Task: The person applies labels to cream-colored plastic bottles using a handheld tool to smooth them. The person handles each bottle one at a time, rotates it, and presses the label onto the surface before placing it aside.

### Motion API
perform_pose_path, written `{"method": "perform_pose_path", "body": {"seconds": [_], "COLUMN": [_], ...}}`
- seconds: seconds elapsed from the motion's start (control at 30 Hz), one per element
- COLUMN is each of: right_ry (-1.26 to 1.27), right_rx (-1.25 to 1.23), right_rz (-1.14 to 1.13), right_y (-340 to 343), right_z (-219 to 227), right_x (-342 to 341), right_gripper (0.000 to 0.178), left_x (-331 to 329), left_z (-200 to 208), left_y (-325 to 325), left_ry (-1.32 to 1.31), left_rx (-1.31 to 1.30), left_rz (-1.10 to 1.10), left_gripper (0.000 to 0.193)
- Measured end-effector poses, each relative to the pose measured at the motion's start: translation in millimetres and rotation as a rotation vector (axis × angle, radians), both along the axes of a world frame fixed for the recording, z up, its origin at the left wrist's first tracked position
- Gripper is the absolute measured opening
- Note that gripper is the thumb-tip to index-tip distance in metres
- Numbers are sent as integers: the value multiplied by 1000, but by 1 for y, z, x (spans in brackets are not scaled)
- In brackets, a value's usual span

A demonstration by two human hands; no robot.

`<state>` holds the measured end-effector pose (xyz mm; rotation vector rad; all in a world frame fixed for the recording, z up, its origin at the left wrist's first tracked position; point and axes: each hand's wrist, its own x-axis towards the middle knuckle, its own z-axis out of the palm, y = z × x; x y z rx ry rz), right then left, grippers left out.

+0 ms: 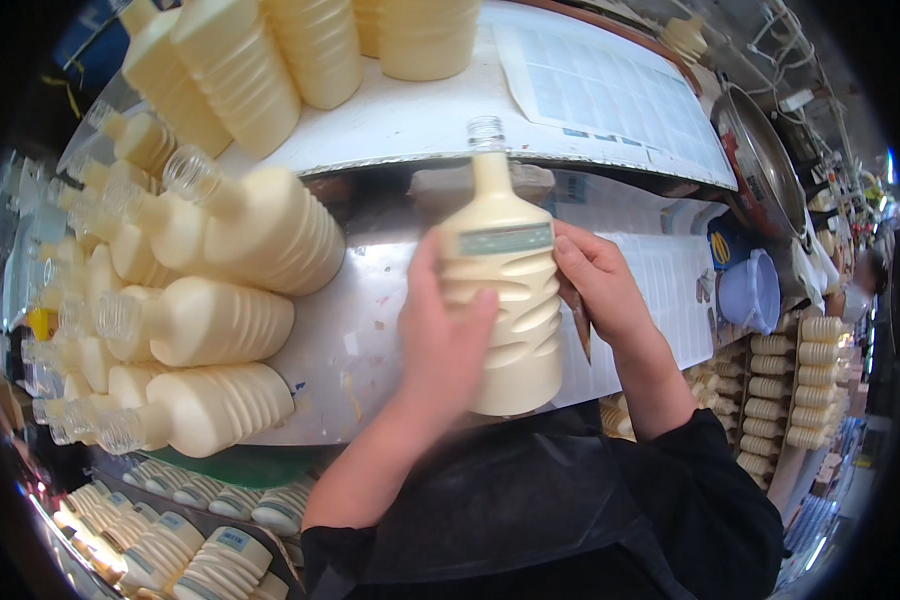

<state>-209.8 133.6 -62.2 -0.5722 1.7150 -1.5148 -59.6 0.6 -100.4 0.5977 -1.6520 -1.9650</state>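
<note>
In front of me a cream plastic bottle (515, 345) stands nearly upright, with a clear threaded neck at its top and a grey-green label strip (507, 239) across its shoulder. My left hand (440, 335) is wrapped round its left side, thumb across the front, slightly blurred by motion. At the label's right end, my right hand (595, 275) has its thumb and fingers closed against the bottle's edge. A slim brown pointed tool (582, 330) sticks out downward from under those fingers; its upper part is hidden.
Many like bottles (230, 310) lie stacked on the left of the metal table (355, 330). Label sheets (660, 280) cover its right side. Taller bottles (240, 75) stand on the white shelf (400, 120). A lilac bucket (750, 290) hangs at right. Labelled bottles (220, 560) fill the lower left.
</note>
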Motion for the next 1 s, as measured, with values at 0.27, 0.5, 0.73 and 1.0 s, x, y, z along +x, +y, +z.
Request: {"method": "perform_pose_path", "body": {"seconds": [0.27, 0.5, 0.73, 1.0], "right_ry": [211, 272, -63, 100], "right_rx": [-96, -137, -132, -106], "right_rz": [71, -17, 42, -17], "right_y": [-1, -2, 0, -12], "right_z": [18, -5, -30, -9], "right_x": [5, 3, -13, -20], "right_gripper": [41, 41, 36, 27], "left_x": [-2, -4, -6, -20], "left_z": [10, 12, 29, 27], "left_y": [0, 7, 13, -14], "left_ry": [76, 59, -44, 18], "left_rx": [306, 299, 110, 365], "left_rz": [-48, 5, 80, 159], "left_gripper": [63, 63, 66, 38]}}
